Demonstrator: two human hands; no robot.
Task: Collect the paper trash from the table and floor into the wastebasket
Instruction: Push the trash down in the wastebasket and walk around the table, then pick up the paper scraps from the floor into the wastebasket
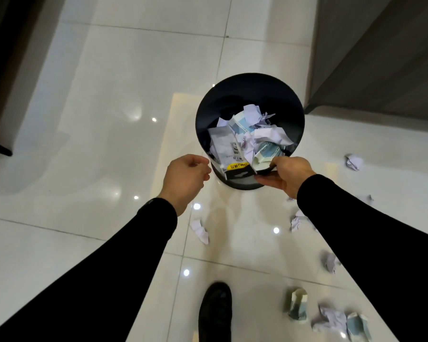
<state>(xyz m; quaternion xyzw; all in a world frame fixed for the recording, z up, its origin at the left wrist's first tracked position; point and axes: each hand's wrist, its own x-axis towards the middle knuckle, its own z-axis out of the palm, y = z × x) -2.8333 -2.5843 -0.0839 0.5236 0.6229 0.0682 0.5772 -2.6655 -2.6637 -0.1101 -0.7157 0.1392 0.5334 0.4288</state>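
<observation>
Looked straight down onto a glossy tiled floor [97,107] with a black round wastebasket [292,112] standing on it, part-filled with crumpled white paper [251,112] and bluish printed wrappers [242,125]. Leaned against the near rim: a flat white box [229,151] with a yellow label and black end, its lower end sticking out over the edge — the upper part down inside the basket.

Left hand [183,177] held just beside the box's outer corner at the rim, fingers curled inward into a loose grip; cannot tell whether touching the box or gripping anything. Right hand [286,175] at the basket's near rim on the other side, thumb above and fingers below, grip pressed onto the rim next to the box's black end. Both arms in black sleeves [124,262].

Scattered on the floor to the right and near side of the basket: a crumpled white ball [353,162] off to the right, another white scrap [200,230] between the arms, one more [296,221] partly hidden by the right sleeve, a blurred wad [330,262] further down, a green-and-white folded wrapper [297,304], and a cluster of white and bluish crumples [341,322] near the bottom edge. A black shoe [216,309] planted on the tile below the basket. Grey cabinet side [381,58] at upper right — well apart from the hands.
</observation>
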